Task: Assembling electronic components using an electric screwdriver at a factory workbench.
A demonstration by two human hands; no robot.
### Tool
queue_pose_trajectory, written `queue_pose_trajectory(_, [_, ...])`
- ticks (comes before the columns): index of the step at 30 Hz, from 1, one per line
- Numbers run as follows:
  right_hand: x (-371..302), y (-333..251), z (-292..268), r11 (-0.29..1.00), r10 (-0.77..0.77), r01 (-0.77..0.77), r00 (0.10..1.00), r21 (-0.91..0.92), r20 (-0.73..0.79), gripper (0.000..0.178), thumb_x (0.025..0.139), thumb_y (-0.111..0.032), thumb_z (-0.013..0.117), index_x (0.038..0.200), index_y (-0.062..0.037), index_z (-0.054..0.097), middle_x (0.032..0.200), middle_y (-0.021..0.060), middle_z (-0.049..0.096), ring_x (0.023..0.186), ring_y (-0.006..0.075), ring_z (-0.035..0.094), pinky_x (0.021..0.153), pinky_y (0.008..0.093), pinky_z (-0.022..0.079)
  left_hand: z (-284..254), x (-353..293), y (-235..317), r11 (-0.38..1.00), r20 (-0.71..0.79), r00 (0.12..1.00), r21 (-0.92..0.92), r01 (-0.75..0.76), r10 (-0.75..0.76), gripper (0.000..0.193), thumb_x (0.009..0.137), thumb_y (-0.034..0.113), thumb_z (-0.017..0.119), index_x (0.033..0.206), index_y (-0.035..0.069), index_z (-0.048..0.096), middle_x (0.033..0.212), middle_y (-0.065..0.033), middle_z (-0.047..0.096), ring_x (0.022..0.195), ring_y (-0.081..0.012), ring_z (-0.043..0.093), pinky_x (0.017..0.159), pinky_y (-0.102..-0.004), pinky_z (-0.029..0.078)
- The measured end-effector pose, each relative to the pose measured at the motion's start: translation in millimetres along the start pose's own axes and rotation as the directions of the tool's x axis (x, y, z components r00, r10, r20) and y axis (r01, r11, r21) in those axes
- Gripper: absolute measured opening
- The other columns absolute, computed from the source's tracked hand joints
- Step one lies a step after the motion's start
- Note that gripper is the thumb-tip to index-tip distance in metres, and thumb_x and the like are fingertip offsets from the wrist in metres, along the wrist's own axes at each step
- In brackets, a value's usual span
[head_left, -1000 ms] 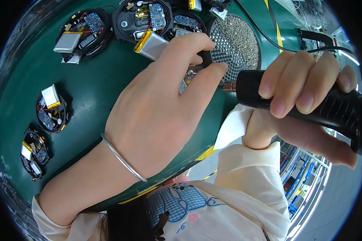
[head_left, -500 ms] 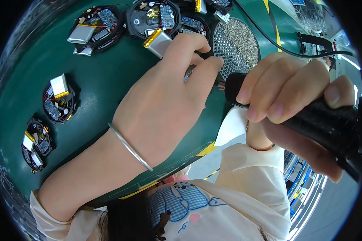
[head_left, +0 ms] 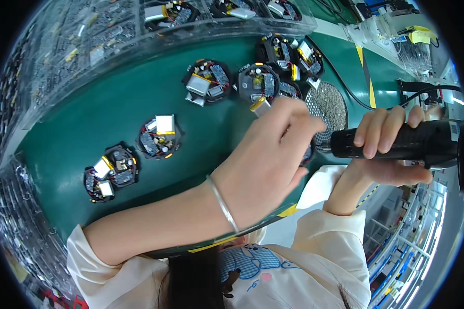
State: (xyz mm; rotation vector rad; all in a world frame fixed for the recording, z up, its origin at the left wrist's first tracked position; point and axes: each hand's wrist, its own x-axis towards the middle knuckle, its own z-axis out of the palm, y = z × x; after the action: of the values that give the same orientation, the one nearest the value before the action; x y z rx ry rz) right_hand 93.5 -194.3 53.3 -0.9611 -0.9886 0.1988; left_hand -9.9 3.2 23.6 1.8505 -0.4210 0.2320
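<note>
My left hand (head_left: 270,157), a silver bangle on its wrist, reaches across the green table with its fingers bent and drawn together. Whatever they hold, if anything, is hidden. Beneath them a dark round housing (head_left: 308,153) shows only at its edge. My right hand (head_left: 389,147) is wrapped round a black electric screwdriver (head_left: 423,141), which lies nearly level and points left. Its tip ends close to the left fingers. Just beyond the tip stands a round perforated tray (head_left: 314,105) with small screws (head_left: 331,105) heaped on one side.
Several opened round housings with circuit boards and silver battery packs, such as this one (head_left: 160,136), lie on the table (head_left: 87,129). Clear plastic trays (head_left: 103,46) with more housings line the far side. A black cable (head_left: 345,87) runs behind the screw tray. White sheet (head_left: 319,185) hangs by the near edge.
The view has shifted and widened, so the far trays now show. The screwdriver has turned closer to level. My left hand stays near its tip, fingers now drawn closer together.
</note>
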Motion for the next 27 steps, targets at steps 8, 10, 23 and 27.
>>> queue_pose_trajectory(8, [19,2,6,0.999,-0.036,0.038,0.980,-0.008,0.195,0.084,0.070,-0.049,0.079,0.122,-0.0025,0.033,0.086,0.0075,0.050,0.068,0.0201,0.056,0.058,0.0329,0.053,-87,19,-13,0.810,-0.038,0.999,0.585,0.050,-0.035,0.051,0.068,-0.004,0.070,0.117,0.002,0.055,0.108,-0.0165,0.060,0.097,-0.0316,0.058,0.084,-0.0346,0.048])
queue_pose_trajectory(10, [33,-13,8,0.998,-0.057,0.059,0.964,0.002,0.260,0.090,0.066,-0.045,0.084,0.126,-0.0023,0.032,0.092,0.0073,0.049,0.072,0.0208,0.056,0.061,0.0321,0.054,-84,19,-20,0.809,0.051,0.999,0.588,-0.015,-0.019,0.052,0.068,-0.004,0.070,0.118,0.003,0.054,0.111,-0.0164,0.058,0.103,-0.0324,0.056,0.086,-0.0366,0.048])
queue_pose_trajectory(23, [141,-55,-18,0.951,0.220,-0.301,0.511,-0.066,0.831,0.047,0.070,0.004,0.073,0.111,-0.0066,0.053,0.087,0.0056,0.070,0.078,0.0180,0.070,0.071,0.0264,0.059,-94,18,-6,0.816,0.156,0.981,0.578,0.001,-0.113,0.055,0.073,-0.012,0.060,0.123,0.011,0.055,0.120,-0.0166,0.044,0.102,-0.0319,0.052,0.084,-0.0352,0.047])
queue_pose_trajectory(27, [148,-51,-12,0.937,0.168,-0.349,0.401,-0.019,0.901,0.033,0.081,-0.002,0.067,0.109,-0.0048,0.051,0.085,0.0095,0.070,0.073,0.0234,0.070,0.068,0.0291,0.060,-71,17,-16,0.710,0.207,0.970,0.702,-0.056,-0.127,0.053,0.072,-0.001,0.067,0.122,0.006,0.051,0.118,-0.0187,0.046,0.107,-0.0351,0.049,0.089,-0.0405,0.045])
